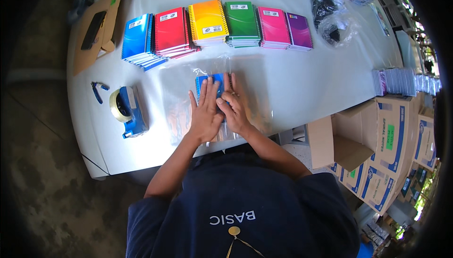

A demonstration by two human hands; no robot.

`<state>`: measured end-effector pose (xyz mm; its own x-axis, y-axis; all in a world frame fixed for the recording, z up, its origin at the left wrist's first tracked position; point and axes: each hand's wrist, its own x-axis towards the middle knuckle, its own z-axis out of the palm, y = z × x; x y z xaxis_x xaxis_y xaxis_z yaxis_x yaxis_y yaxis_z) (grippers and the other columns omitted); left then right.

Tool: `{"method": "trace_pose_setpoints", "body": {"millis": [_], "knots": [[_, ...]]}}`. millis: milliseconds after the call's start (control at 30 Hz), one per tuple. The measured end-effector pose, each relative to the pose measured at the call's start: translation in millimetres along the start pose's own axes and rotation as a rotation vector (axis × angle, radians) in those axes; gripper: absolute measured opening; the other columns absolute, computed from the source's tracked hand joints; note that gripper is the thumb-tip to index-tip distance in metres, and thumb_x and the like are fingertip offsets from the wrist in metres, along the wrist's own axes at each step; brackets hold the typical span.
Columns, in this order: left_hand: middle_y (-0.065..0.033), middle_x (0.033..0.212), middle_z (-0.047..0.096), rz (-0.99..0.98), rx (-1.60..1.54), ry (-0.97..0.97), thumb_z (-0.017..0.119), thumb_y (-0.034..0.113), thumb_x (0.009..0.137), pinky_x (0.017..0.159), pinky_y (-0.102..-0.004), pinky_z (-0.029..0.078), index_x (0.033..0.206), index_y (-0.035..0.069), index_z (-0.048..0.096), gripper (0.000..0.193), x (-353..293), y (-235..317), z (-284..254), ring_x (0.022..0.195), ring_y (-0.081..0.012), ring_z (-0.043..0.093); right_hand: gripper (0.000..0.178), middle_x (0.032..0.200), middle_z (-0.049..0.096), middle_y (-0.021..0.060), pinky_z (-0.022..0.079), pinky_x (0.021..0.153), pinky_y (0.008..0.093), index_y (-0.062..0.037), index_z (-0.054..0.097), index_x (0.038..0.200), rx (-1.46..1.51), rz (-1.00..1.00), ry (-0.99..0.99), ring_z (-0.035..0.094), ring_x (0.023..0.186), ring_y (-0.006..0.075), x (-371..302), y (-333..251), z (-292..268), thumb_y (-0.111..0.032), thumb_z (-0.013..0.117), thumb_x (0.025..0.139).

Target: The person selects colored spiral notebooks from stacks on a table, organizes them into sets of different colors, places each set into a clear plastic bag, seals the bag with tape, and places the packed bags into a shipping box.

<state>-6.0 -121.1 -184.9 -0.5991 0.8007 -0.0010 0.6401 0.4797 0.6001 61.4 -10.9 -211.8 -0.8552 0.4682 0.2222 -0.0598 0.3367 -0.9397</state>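
A blue spiral notebook (202,81) lies under clear plastic, a bag or sheet (179,111), near the table's front edge. Across the notebook my left hand (205,114) rests flat, palm down, its fingers stretched and spread. Close against it is my right hand (234,112), with two fingers pointing forward over the notebook's right edge. Its thumb and bent forefinger come together on the plastic beside my left fingers. Both hands hide most of the notebook and the plastic between them.
Beyond my hands, stacks of blue (138,36), red (172,31), yellow (208,19), green (242,22), pink (274,24) and purple notebooks (299,31) form a row. Leftward are a tape dispenser (134,111) and cutter (97,93). Open cartons (363,135) stand at right.
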Motion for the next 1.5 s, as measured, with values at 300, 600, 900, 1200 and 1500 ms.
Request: {"method": "trace_pose_setpoints", "body": {"millis": [300, 600, 900, 1200, 1500], "knots": [[-0.0152, 0.097, 0.066, -0.357, 0.039, 0.059, 0.062, 0.023, 0.081, 0.077, -0.0408, 0.048, 0.105, 0.002, 0.063, 0.032, 82.1, -54.9, -54.9, 0.089, -0.031, 0.063, 0.018, 0.148, 0.023, 0.0247, 0.017, 0.107, 0.0579, -0.0042, 0.049, 0.077, -0.584, -0.191, -0.189, 0.014, 0.138, 0.0433, 8.1, -5.9, -3.7, -0.017, 0.057, 0.086], [-0.0186, 0.094, 0.067, -0.104, -0.059, 0.569, 0.062, 0.015, 0.086, 0.073, -0.0381, 0.051, 0.106, 0.004, 0.064, 0.024, 76.8, -36.4, -55.4, 0.081, -0.0307, 0.066, 0.021, 0.148, 0.023, 0.0226, 0.014, 0.109, 0.0557, -0.0037, 0.047, 0.075, -0.607, -0.147, -0.227, 0.013, 0.14, 0.0406, 5.5, -3.6, -9.1, -0.019, 0.057, 0.087], [-0.0088, 0.153, 0.02, -0.024, 0.316, 0.108, 0.045, 0.022, 0.091, 0.11, -0.0564, 0.004, 0.145, 0.011, 0.028, 0.057, 6.5, -29.4, -2.2, 0.142, -0.0345, 0.008, 0.019, 0.146, 0.023, 0.028, 0.01, 0.111, 0.0529, -0.001, 0.05, 0.082, -0.488, -0.163, -0.333, 0.015, 0.139, 0.0399, 13.2, -9.7, -4.1, -0.018, 0.05, 0.09], [-0.016, 0.152, 0.018, -0.123, 0.357, 0.224, 0.055, 0.026, 0.085, 0.11, -0.0574, 0.007, 0.143, 0.0, 0.025, 0.071, -23.6, -4.3, 15.2, 0.141, -0.0359, 0.011, 0.018, 0.147, 0.024, 0.0261, 0.01, 0.113, 0.0475, -0.0045, 0.058, 0.077, -0.454, -0.149, -0.678, 0.016, 0.139, 0.0374, 46.3, -11.4, -24.5, -0.019, 0.052, 0.086], [-0.0182, 0.117, 0.054, -0.295, 0.137, 0.708, 0.064, 0.013, 0.081, 0.096, -0.0425, 0.035, 0.122, 0.001, 0.052, 0.044, -104.5, -44.1, -58.8, 0.112, -0.0357, 0.048, 0.014, 0.148, 0.02, 0.0258, 0.009, 0.114, 0.0435, -0.0053, 0.064, 0.071, -0.474, -0.03, -0.845, 0.013, 0.141, 0.036, 59.7, -29.0, -35.3, -0.017, 0.061, 0.077]]}}
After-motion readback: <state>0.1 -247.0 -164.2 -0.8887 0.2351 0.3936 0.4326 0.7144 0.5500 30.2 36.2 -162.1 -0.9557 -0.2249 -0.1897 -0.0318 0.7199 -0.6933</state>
